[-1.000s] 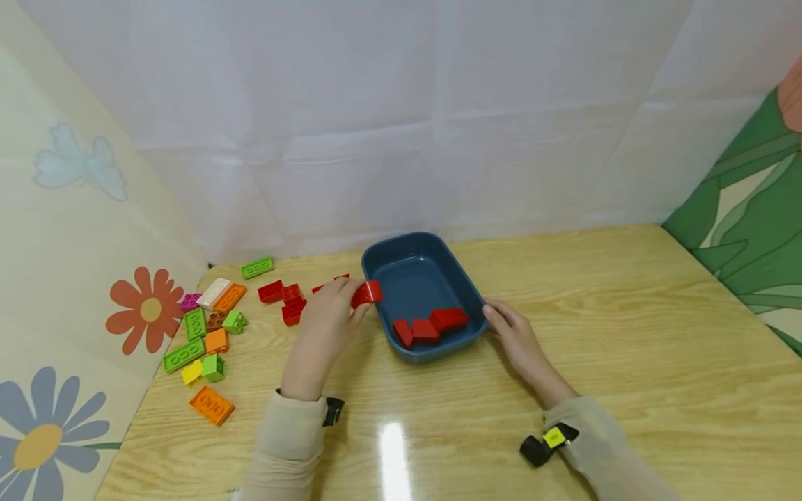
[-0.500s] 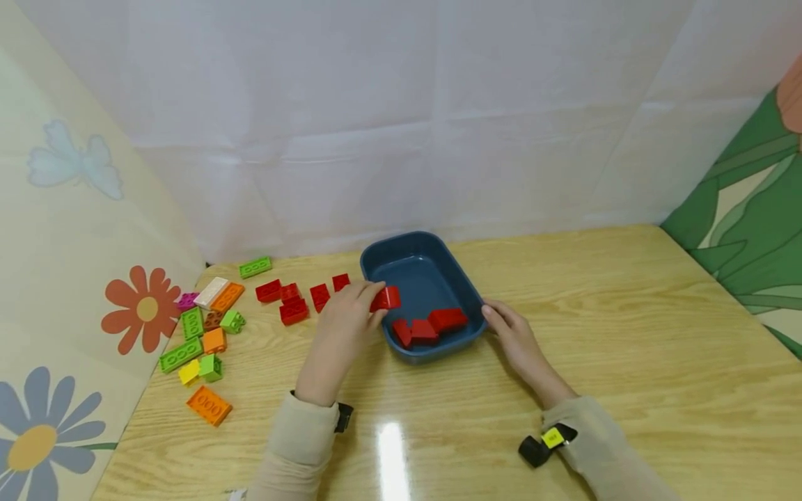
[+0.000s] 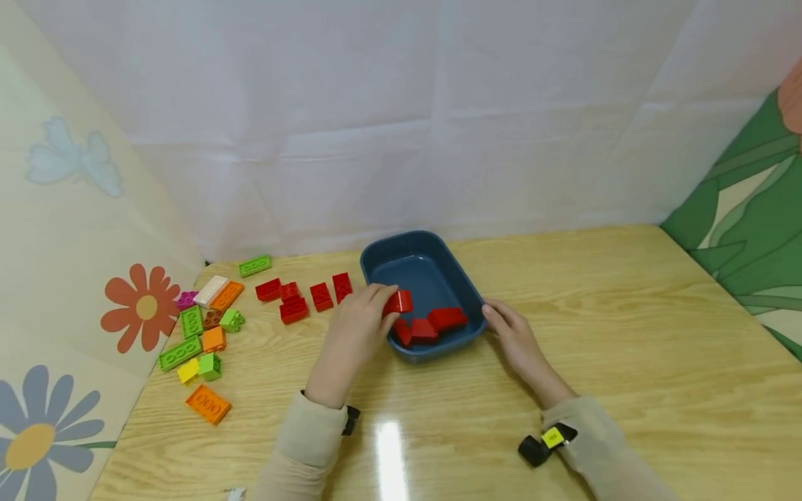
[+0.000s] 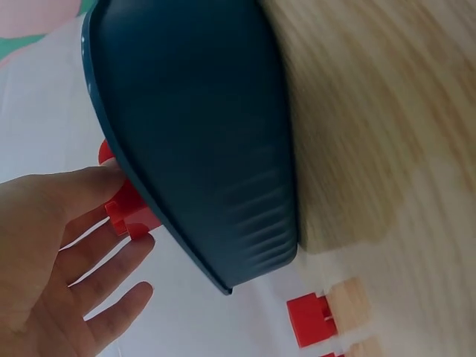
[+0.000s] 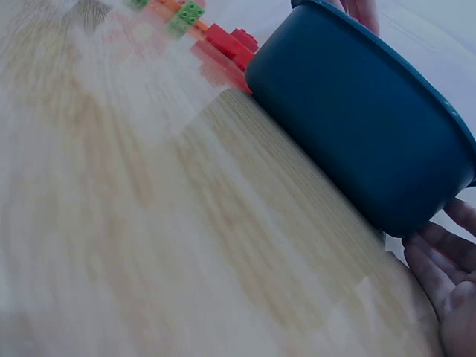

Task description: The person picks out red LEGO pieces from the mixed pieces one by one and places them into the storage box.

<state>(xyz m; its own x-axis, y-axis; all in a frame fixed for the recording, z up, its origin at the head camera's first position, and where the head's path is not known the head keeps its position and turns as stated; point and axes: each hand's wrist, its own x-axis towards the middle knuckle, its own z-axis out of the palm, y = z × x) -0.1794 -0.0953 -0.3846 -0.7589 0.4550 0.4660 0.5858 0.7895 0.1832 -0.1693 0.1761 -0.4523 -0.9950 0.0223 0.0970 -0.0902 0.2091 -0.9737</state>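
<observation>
My left hand (image 3: 356, 325) pinches a red toy brick (image 3: 403, 301) between thumb and fingers, over the left rim of a dark blue tray (image 3: 465, 278). In the left wrist view, part of that brick (image 4: 137, 214) is hidden behind the tray's wall. Several red bricks (image 3: 447, 319) lie inside the tray at its near end. My right hand (image 3: 519, 344) grips the tray's near right corner, thumb at the rim. The right wrist view has its fingers (image 5: 439, 249) against the outside wall.
Left of the tray, several red bricks (image 3: 293, 310) lie on the wooden table (image 3: 601, 334). Farther left are mixed bricks: green (image 3: 180, 353), orange (image 3: 209, 404), yellow, white, brown and magenta. A white cloth wall (image 3: 401, 125) stands behind, with a flowered panel (image 3: 63, 278) at left.
My left hand has moved right with the red brick, from the tray's left side to over its inside. More red bricks on the table show now. The right hand and tray stay put.
</observation>
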